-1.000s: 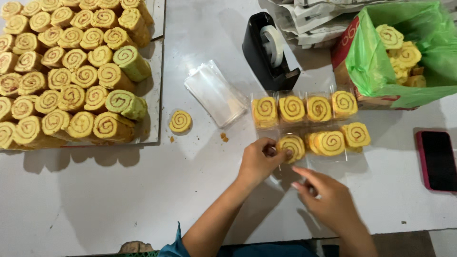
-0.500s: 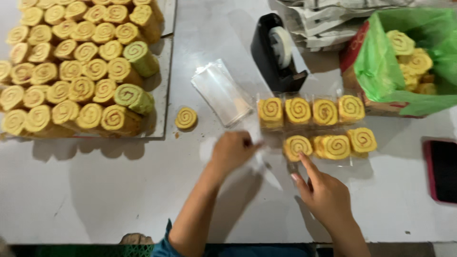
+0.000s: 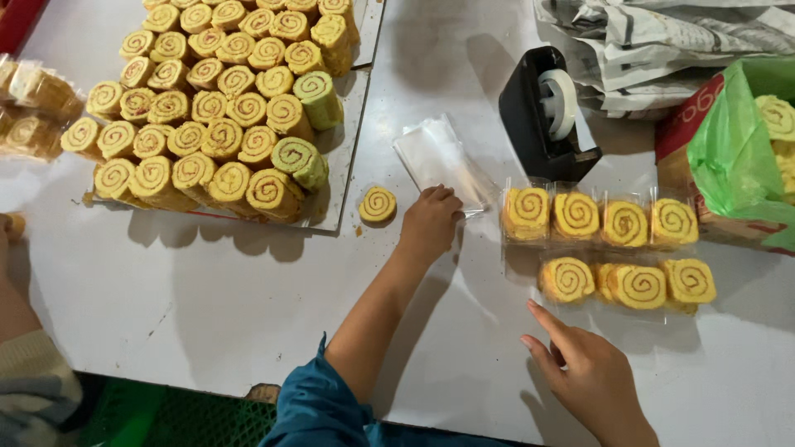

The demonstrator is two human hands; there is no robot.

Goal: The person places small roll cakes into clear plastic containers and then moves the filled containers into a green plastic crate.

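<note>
The left hand lies on the white tabletop with its fingers curled, and its fingertips touch the near end of a stack of clear plastic bags; I cannot tell if it already pinches 1 bag or only presses on it. Just to the left of this hand lies 1 loose roll slice, yellow with a brown spiral, and it is apart from the hand. The right hand is lower and to the right, open, holding nothing, with the fingers stretched and the index finger pointing up toward the packed slices. These slices sit in clear wrapping in 2 rows, 4 in the far row and 3 in the near row, and the right hand is near the near row but does not touch it. Behind the bags stands a black tape dispenser with a white roll of tape. At the far left a flat tray carries many roll slices in rows, most of them yellow and a few green at the right edge of the pile. At the right edge a box lined with a green plastic bag holds more yellow slices, and crumpled newspaper lies behind it. At the left border, part of another person's sleeve is in view.
</note>
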